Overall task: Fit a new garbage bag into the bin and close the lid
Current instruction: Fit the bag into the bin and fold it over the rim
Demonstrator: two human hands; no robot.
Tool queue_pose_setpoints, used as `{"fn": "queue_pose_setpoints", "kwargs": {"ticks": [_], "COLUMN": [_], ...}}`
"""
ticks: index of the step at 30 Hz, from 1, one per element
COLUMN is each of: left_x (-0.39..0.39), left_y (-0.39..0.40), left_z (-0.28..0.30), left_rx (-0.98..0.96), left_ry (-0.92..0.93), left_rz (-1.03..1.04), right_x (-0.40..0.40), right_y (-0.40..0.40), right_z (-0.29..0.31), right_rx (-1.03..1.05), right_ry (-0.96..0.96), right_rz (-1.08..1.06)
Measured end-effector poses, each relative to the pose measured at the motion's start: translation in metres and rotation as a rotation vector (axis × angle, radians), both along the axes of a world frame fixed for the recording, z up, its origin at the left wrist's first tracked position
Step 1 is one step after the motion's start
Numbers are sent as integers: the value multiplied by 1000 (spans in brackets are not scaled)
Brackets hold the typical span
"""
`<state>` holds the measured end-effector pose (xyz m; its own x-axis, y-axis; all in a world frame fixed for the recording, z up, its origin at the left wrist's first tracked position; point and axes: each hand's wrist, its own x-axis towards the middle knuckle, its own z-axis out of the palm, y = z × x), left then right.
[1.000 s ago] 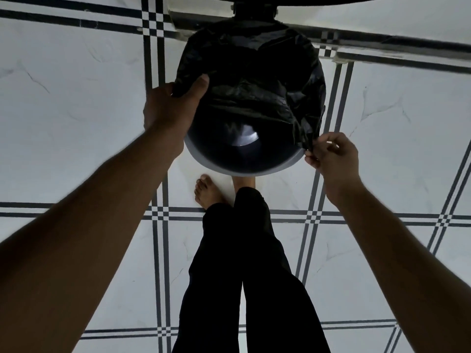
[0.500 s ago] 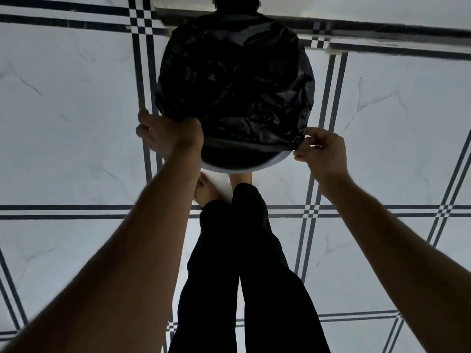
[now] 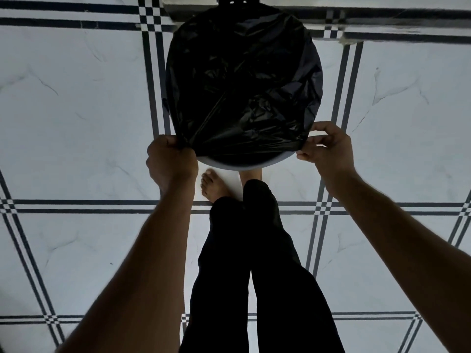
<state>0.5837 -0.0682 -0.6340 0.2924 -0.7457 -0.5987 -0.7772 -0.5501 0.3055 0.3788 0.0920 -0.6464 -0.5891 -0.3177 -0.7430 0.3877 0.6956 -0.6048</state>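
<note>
A black garbage bag (image 3: pixel 242 85) is stretched across the whole mouth of a round bin, whose pale near rim (image 3: pixel 239 166) shows just below the plastic. My left hand (image 3: pixel 170 164) is fisted on the bag's edge at the near-left of the rim. My right hand (image 3: pixel 327 149) pinches the edge at the near-right. The plastic runs taut between the two hands. The bin's inside is hidden. The raised lid's hinge (image 3: pixel 238 0) shows dark at the top edge.
White marble-look floor tiles (image 3: pixel 76 98) with dark striped borders surround the bin. My legs in black trousers (image 3: pixel 254 276) and a bare foot (image 3: pixel 212 186) stand right in front of it. A wall base runs behind the bin.
Both hands have drawn the bag's edge toward me along the rim. The plastic now covers the opening that showed the bin's inside a second ago.
</note>
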Motion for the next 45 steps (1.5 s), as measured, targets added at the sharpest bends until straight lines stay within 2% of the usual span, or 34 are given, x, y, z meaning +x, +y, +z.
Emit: {"fn": "queue_pose_setpoints", "kwargs": {"ticks": [3,7,12,17,22,30,34,37,40,42,45], "left_x": [5,23,41,36,38,40,37,33,28,22,15], "left_y": [0,-4,-9,-13,-16,-24,-28,-20,-4,7,19], "left_z": [-5,-14,-23,-31,-38,-49,-53,-45,-31,-24,-18], "left_rx": [-41,-70,-43,55,132,189,197,186,216,246,215], "left_ry": [124,260,417,552,550,549,539,534,554,575,565], "left_rz": [17,-85,-220,-146,-101,-215,-253,-113,270,496,602], "right_x": [2,3,0,-1,0,-1,1,9,20,30,42], "right_y": [3,9,11,15,8,5,5,4,0,2,5], "right_z": [0,-4,-11,-19,-26,-43,-40,-23,-2,4,1], "right_rx": [-12,-25,-56,-41,-30,20,-3,-41,-52,-70,-97], "right_ry": [-28,-133,-129,-72,-20,154,136,-36,-215,-220,-92], "right_rz": [7,-86,-5,29,75,158,150,-36,-211,-188,-154]}}
